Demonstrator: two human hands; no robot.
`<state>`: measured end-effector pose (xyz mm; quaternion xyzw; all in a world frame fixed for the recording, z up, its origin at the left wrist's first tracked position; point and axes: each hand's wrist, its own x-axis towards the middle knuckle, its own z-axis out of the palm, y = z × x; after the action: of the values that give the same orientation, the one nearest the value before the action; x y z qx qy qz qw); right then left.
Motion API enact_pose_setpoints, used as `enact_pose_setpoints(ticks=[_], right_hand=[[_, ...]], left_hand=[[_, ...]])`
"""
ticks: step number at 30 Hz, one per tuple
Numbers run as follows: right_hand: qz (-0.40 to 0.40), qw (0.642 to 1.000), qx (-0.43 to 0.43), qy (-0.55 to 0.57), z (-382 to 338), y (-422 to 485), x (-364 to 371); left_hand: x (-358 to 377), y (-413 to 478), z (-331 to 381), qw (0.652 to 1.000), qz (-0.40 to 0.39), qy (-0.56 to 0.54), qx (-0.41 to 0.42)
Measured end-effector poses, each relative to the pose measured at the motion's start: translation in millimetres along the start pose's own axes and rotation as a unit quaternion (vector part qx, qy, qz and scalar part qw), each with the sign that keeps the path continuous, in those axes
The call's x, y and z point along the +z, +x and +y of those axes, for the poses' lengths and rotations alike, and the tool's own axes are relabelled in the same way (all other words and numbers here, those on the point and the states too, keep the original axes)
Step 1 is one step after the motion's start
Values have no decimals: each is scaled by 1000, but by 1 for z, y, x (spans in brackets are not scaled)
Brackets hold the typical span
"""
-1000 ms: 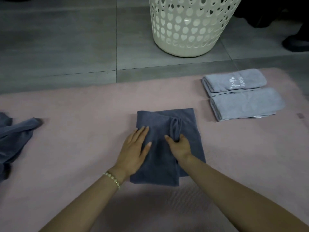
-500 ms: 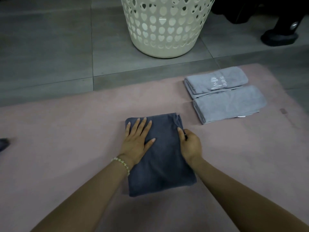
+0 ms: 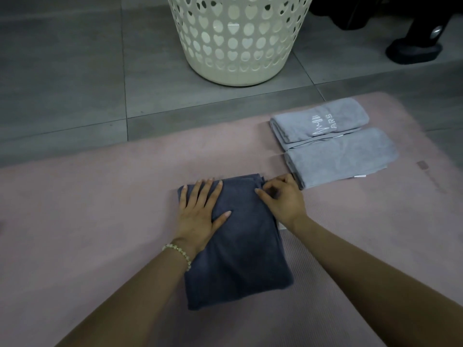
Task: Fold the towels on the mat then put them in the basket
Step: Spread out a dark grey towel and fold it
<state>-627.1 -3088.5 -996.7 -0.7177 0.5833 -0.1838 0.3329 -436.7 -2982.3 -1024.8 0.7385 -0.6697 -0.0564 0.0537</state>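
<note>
Pressing flat in the head view, the left hand (image 3: 198,214) lies with straight, spread fingers on the far left part of the dark grey towel (image 3: 238,259), gripping nothing and only pinning the cloth to the pink mat (image 3: 87,209). The right hand (image 3: 283,199) sits at the towel's far right corner with its fingers curled in, and the fingertips (image 3: 258,191) seem to pinch the stacked edges there, though the exact hold is partly hidden by the knuckles. The towel lies folded into a rough rectangle in the middle of the mat, its near end a little wider than its far end. Two light grey towels (image 3: 343,154), already folded, rest side by side just beyond the right hand, and the white basket (image 3: 238,58) stands on the tiled floor past the mat's far edge. The step in hand looks like squaring this fold: it would go best with the flat palm anchoring the layers while the pinched corner is drawn level with the edge beneath, then smoothed toward the near end so no ridge stays trapped.
</note>
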Motion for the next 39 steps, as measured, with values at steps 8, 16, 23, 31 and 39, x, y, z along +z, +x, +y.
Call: enact_pose_setpoints(ticks=[8, 16, 23, 31, 39], right_hand=[[-10, 998, 52, 29, -14, 13, 10], [-13, 998, 21, 54, -31, 25, -2], [-160, 804, 361, 445, -33, 12, -21], [29, 896, 224, 383, -36, 19, -6], [-26, 978, 158, 134, 9, -23, 1]], left_hand=[[0, 1, 1, 1000, -13, 9, -9], [-3, 1, 2, 1000, -23, 3, -17], [-2, 0, 1, 999, -33, 3, -13], [-11, 15, -1, 1000, -4, -22, -4], [-63, 74, -6, 949, -277, -127, -83]])
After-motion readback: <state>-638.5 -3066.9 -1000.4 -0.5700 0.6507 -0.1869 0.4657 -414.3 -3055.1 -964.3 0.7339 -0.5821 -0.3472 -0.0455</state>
